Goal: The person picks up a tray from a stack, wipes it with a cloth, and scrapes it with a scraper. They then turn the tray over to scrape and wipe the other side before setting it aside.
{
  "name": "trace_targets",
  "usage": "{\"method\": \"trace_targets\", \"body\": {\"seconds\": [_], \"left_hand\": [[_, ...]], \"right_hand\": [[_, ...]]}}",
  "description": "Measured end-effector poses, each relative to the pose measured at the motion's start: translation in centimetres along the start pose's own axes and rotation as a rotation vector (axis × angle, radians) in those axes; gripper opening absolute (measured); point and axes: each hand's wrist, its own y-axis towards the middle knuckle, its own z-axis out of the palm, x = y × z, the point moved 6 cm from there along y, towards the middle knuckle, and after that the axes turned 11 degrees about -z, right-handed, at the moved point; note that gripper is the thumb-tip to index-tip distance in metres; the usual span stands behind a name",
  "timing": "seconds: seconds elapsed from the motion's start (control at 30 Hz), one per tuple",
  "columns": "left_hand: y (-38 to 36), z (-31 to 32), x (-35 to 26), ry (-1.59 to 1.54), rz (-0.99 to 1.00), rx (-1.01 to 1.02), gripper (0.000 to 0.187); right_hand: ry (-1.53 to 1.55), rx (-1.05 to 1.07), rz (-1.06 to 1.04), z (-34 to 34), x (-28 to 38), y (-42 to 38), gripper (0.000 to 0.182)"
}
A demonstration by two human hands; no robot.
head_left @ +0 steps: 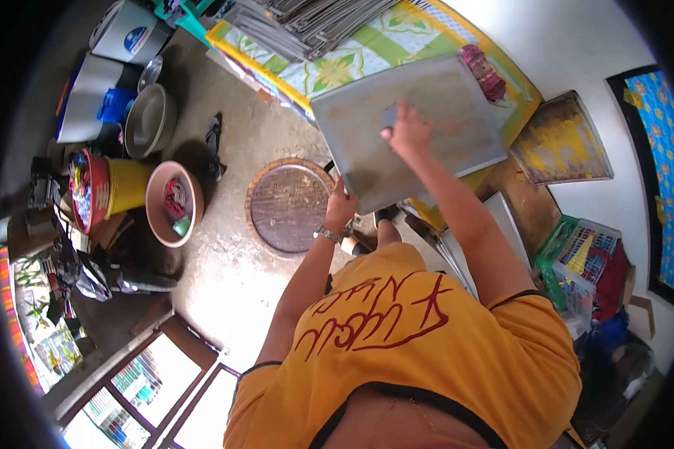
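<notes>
A large grey metal tray [367, 165] lies tilted across the edge of a table with a green, white and yellow cloth. My left hand [340, 206] grips the tray's near left corner. My right hand [410, 135] is over the middle of the tray, its fingers closed on a small grey piece [389, 114] pressed to the surface. Brownish smudges mark the tray. A dark red patterned cloth [483, 73] sits beside the tray's far right corner.
Stacked thin grey strips [307, 30] lie on the table's far left. A round wooden board [288, 206] is on the floor, left of my left hand. Basins [174, 224] and buckets stand farther left. A yellow-stained tray [565, 142] and green crate [550, 262] are at right.
</notes>
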Motion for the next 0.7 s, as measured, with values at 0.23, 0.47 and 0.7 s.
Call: {"method": "trace_targets", "body": {"seconds": [0.23, 0.47, 0.7], "left_hand": [[-1.0, 0.1, -0.6, 0.069, -0.070, -0.039, 0.081], [-1.7, 0.4, -1.6, 0.387, -0.115, -0.082, 0.085], [-2.5, 0.1, -2.2, 0.515, -0.151, -0.057, 0.084]], "right_hand": [[0.227, -0.158, 0.198, 1.5, -8.0, 5.1, 0.090], [-0.008, 0.132, -0.169, 1.7, 5.3, 1.9, 0.094], [0.271, -0.024, 0.294, 0.2, -7.2, 8.3, 0.090]]}}
